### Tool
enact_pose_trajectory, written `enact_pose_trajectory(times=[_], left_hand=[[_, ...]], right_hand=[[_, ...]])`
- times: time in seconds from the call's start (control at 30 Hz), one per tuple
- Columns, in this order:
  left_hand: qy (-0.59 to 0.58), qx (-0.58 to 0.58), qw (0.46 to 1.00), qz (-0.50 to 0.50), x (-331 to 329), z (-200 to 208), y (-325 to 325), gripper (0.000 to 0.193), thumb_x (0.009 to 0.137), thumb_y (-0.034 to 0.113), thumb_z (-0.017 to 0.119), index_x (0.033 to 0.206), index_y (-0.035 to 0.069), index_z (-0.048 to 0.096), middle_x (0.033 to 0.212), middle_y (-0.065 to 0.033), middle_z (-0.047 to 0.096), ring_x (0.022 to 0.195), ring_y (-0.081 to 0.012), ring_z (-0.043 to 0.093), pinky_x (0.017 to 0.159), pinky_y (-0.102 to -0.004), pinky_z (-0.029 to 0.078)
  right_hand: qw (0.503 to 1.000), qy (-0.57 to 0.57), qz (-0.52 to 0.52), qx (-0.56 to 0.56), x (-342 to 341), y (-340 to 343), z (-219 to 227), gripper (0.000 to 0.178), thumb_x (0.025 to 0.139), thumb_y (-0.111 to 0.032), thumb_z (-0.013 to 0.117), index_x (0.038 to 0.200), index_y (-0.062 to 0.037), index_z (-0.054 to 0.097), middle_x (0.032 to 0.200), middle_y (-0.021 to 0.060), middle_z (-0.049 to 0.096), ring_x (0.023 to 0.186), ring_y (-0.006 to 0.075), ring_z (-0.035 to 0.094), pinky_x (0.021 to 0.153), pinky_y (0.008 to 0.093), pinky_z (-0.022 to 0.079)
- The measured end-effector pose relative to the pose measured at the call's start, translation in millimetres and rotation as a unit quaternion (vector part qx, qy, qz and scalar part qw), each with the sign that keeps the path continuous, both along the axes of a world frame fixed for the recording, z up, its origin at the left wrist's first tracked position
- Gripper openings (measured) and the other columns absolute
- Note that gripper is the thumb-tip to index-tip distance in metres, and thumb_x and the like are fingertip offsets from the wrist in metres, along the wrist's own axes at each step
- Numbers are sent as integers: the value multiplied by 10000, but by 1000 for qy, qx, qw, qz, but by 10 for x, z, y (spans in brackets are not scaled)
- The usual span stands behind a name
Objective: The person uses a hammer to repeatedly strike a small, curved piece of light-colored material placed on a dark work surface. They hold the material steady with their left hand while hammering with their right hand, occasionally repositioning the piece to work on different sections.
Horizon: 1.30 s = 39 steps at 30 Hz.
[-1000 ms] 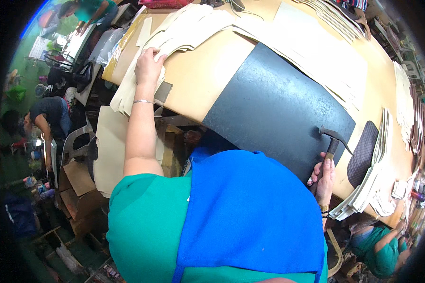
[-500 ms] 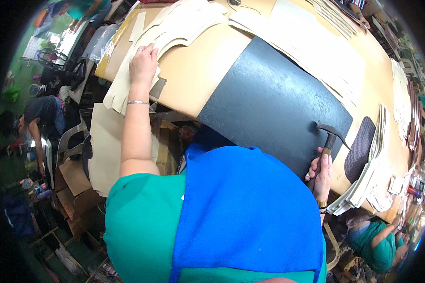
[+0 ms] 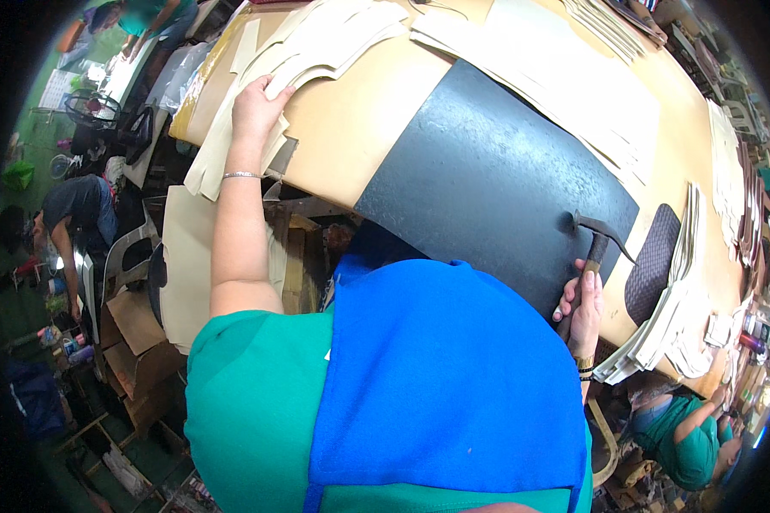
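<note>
My left hand (image 3: 259, 109) is stretched out over a stack of cream, curved cut pieces (image 3: 321, 47) at the left of the table. Its thumb stands apart from the index finger and touches the pieces; the other fingers are partly hidden. My right hand (image 3: 583, 318) is closed around the dark handle of a hammer (image 3: 597, 244). The hammer head has a round face and a long, curved, thin end, and it is at the near right part of a black mat (image 3: 488, 171).
More cream pieces (image 3: 547, 81) lie beyond the mat. To the right are a dark textured oval piece (image 3: 653, 256) and layered cream strips (image 3: 672, 312). A large cream sheet (image 3: 188, 274) and cardboard boxes (image 3: 137, 329) are at lower left. Other people work on both sides.
My left hand has shifted slightly, and its thumb has spread away from the index finger. The right hand holds the hammer in nearly the same place.
</note>
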<state>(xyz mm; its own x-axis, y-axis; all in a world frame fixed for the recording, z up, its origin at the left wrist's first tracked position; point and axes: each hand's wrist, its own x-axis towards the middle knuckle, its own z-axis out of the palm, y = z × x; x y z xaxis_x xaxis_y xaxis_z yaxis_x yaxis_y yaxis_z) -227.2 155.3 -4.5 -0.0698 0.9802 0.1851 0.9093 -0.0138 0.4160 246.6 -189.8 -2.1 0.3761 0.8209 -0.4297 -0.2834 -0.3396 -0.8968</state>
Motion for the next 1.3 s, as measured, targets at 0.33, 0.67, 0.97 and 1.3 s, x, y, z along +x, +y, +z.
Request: enact_pose_trajectory(times=[0.33, 0.67, 0.97, 1.3], left_hand=[[152, 59, 987, 5, 177, -7, -83, 492, 805, 420, 722, 1149, 71, 681, 1081, -171, 658, 992, -324, 652, 874, -416, 527], [108, 46, 993, 25, 162, -27, -64, 466, 781, 395, 733, 1119, 76, 687, 1068, -178, 684, 991, -333, 659, 869, -421, 526], [197, 72, 978, -3, -234, 139, 514, 553, 784, 469, 721, 1169, 76, 662, 1115, -205, 666, 1066, -358, 629, 915, -458, 503], [-30, 43, 888, -456, 2812, 61, 353, 418, 930, 363, 618, 1191, 37, 635, 1225, -172, 626, 1070, -347, 632, 942, -397, 487]], right_hand=[[1000, -6, 12, 5, 12, 11, 7, 387, 1045, -382, 416, 1260, -64, 462, 697, -16, 451, 486, 35, 439, 404, 204, 450], [1000, 9, 7, 1, 2, -2, 4, 366, 1049, -365, 412, 1262, -72, 462, 697, -15, 449, 482, 37, 432, 405, 207, 445], [999, 18, -8, -31, -35, 27, 52, 360, 1037, -367, 447, 1245, -74, 481, 712, -21, 432, 508, 42, 418, 418, 215, 430], [999, 31, -14, -1, -20, 28, 22, 354, 999, -371, 538, 1205, -86, 499, 693, -27, 463, 496, 47, 442, 427, 231, 447]])
